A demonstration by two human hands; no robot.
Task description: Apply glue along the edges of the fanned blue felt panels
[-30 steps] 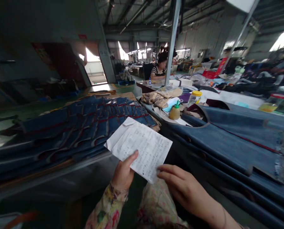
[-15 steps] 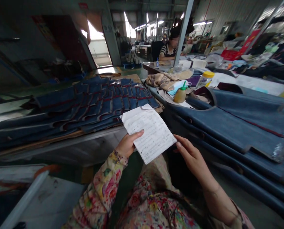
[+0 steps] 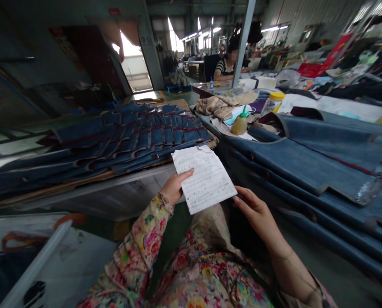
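Note:
A white sheet of paper point(image 3: 206, 179) covered in handwriting is held up in front of my lap, its top edge creased. My left hand point(image 3: 175, 186) grips its left side, the thumb lying on the written face and the other fingers hidden behind. At the lower right corner, my right hand point(image 3: 251, 207) has its fingertips closed at the paper's edge, index finger above and thumb below.
Stacked blue fabric pieces with dark edging point(image 3: 126, 141) lie on the left table. More blue pieces point(image 3: 325, 149) cover the right table, with a green-tipped squeeze bottle point(image 3: 240, 124), a yellow-lidded jar point(image 3: 274, 102) and a face mask point(image 3: 238, 114). A person point(image 3: 226, 66) sits farther back.
The paper has turned a little, its lower edge now more level. My right fingertips have closed in at its corner, while the left hand keeps its grip. The view has shifted slightly.

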